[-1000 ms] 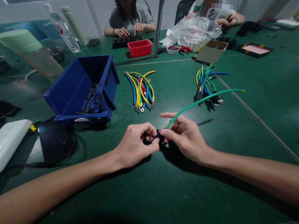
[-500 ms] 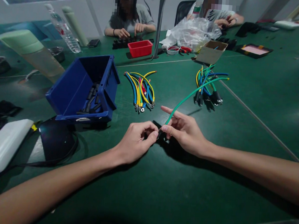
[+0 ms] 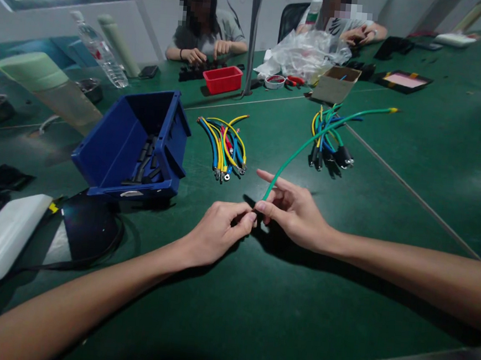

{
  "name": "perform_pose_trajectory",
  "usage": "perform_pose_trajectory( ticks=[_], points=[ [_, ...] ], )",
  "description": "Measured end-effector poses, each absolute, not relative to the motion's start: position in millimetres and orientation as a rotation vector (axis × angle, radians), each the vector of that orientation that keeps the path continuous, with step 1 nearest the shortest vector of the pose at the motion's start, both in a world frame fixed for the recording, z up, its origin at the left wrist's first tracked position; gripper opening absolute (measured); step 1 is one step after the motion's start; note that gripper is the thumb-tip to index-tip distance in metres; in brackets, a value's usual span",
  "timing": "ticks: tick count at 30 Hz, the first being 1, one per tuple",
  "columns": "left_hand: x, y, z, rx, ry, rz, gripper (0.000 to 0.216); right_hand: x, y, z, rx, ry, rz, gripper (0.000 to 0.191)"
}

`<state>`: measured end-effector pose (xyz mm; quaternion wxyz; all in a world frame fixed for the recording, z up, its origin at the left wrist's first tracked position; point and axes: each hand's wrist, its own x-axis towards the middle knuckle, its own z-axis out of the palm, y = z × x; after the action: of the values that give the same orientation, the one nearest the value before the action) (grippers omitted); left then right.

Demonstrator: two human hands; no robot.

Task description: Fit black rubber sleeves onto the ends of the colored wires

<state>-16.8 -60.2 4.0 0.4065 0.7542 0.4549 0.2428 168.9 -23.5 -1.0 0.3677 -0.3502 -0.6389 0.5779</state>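
Observation:
My right hand [image 3: 295, 210] pinches the near end of a long green wire [image 3: 310, 143], which rises up and away to the right and ends in a yellow tip. My left hand [image 3: 215, 232] is closed in a pinch right against that end, holding a small dark piece that I cannot make out. Both hands meet just above the green table [image 3: 281, 294]. A bundle of yellow, blue and red wires [image 3: 226, 141] with ring ends lies just beyond my hands. A second bundle with black sleeved ends [image 3: 329, 140] lies farther right.
A blue bin [image 3: 135, 138] holding black tubes stands to the left. A white box [image 3: 0, 236] and black cable sit at the near left. Far across are a red tray [image 3: 223, 79], plastic bags [image 3: 306, 52], a cardboard box [image 3: 336, 82], bottles, and two seated people working.
The green wire's far end has swung upward and farther away. My hands have shifted slightly away from me, still pinched together at the wire's near end.

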Motion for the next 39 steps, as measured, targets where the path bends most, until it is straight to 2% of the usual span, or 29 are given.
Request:
perform_pose_trajectory(
  ticks=[7, 16, 20, 23, 29, 32, 35, 39],
  points=[
    [-18, -59, 5, 1.735, 1.084, 0.625, 0.037, 169, -22, -4, -0.817, -1.736, 1.414, 0.076],
    [-15, -60, 5, 1.784, 1.161, 0.697, 0.037, 170, -21, -4, -0.877, -1.61, 1.526, 0.079],
    [-15, -62, 11, 1.79, 1.202, 0.791, 0.045, 171, -20, -4, -0.905, -1.565, 1.549, 0.08],
    [-19, -60, 34, 1.822, 1.222, 0.986, 0.048, 171, -20, -3, -0.922, -1.571, 1.561, 0.082],
    [-60, -32, 112, 1.923, 1.179, 1.734, 0.027, 170, -20, 0, -0.934, -1.625, 1.547, 0.08],
    [-98, -10, 137, 2.041, 1.287, 2.004, 0.029, 169, -21, 0, -0.952, -1.657, 1.554, 0.082],
    [-135, 9, 146, 2.075, 1.808, 1.661, 0.035, 168, -22, 1, -0.967, -1.693, 1.573, 0.084],
    [-166, 25, 134, 2.12, 2.367, 0.687, 0.034, 168, -22, 1, -1.012, -1.727, 1.546, 0.084]
  ],
)
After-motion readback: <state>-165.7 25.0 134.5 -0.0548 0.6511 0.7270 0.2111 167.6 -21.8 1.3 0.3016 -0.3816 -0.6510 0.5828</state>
